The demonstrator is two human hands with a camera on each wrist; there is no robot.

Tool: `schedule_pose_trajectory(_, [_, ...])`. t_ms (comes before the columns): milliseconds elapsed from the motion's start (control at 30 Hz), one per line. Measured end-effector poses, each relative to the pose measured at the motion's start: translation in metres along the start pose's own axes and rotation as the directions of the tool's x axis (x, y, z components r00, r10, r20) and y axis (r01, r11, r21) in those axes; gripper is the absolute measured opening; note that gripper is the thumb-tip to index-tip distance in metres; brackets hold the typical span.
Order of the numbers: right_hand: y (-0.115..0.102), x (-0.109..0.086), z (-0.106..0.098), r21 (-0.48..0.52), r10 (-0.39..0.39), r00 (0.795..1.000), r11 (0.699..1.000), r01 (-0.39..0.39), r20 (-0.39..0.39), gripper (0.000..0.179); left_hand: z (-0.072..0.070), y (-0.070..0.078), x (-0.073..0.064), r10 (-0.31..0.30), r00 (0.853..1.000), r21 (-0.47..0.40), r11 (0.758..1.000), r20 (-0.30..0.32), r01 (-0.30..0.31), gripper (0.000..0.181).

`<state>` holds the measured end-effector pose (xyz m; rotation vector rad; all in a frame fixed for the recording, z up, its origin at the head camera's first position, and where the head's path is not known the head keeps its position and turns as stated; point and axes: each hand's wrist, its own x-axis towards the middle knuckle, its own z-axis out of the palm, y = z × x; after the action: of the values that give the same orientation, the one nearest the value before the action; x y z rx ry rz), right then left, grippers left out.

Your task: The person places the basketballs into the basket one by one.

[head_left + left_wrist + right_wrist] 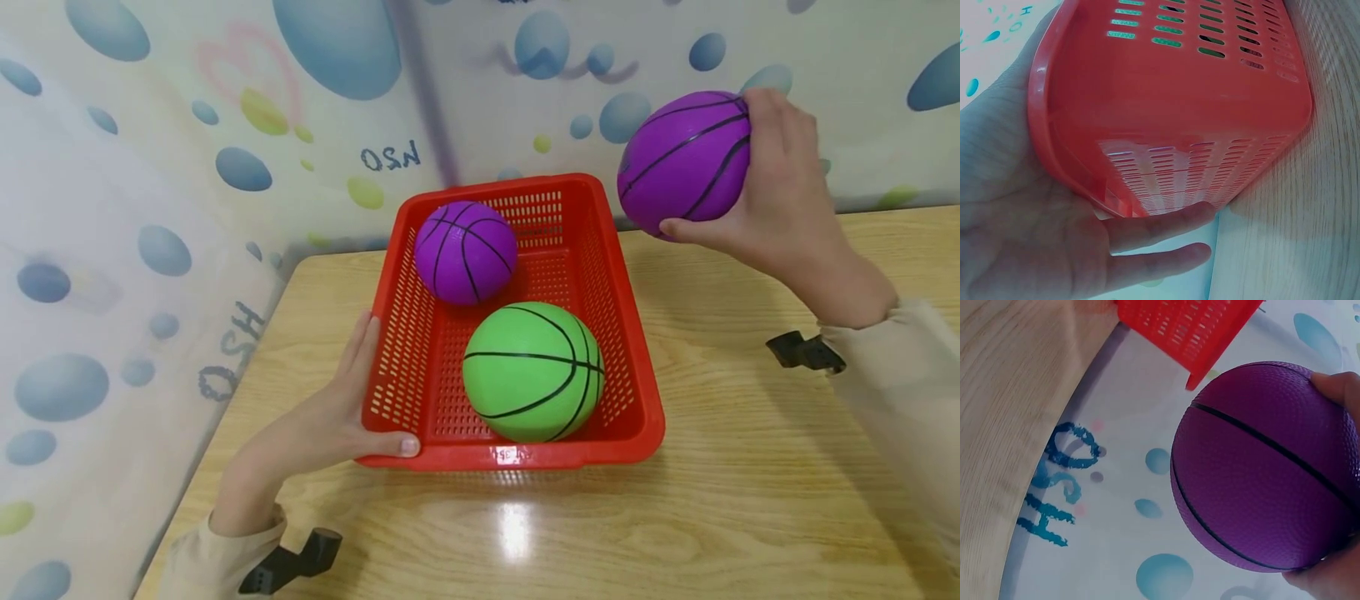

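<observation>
A red plastic basket (630, 354) with slotted walls stands on the wooden table. Inside it lie a purple ball (467, 252) toward the back left and a larger green ball (534, 372) at the front, both with black basketball lines. My left hand (330, 412) holds the basket's near left corner, thumb over the front rim and fingers along the outer left side. Beyond the basket's right side, my right hand (787, 179) grips a second purple ball (684, 162), raised above the table. In the right wrist view, fingers and thumb hold this purple ball (1266, 469) from opposite sides.
The wooden table (750, 417) extends in front of the basket and to its right. A wall covering with blue and yellow-green ovals (341, 42) rises close behind the basket and along the left table edge. Black straps (806, 352) sit on both wrists.
</observation>
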<state>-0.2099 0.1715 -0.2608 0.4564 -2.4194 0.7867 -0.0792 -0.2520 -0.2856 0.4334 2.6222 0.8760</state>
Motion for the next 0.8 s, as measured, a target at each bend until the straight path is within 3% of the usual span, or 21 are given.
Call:
schedule_pose_trajectory(333, [-0.011,0.0,0.005,0.005,-0.051,0.999,0.999,0.051,-0.008,0.109,-0.001,0.0,0.0,0.003,1.0,-0.01,1.0,-0.002,-0.003,0.126])
schedule_pose_trajectory(633, [-0.022,0.008,0.015,0.063,-0.178,0.982,0.981,0.182,-0.063,0.109,0.0,0.0,-0.001,0.001,1.0,-0.004,1.0,-0.001,-0.001,0.125])
schedule_pose_trajectory(800, [-0.029,0.012,0.025,0.095,-0.215,0.975,0.971,0.219,-0.057,0.108,0.0,-0.001,-0.001,0.001,1.0,-0.005,1.0,0.002,-0.001,0.125])
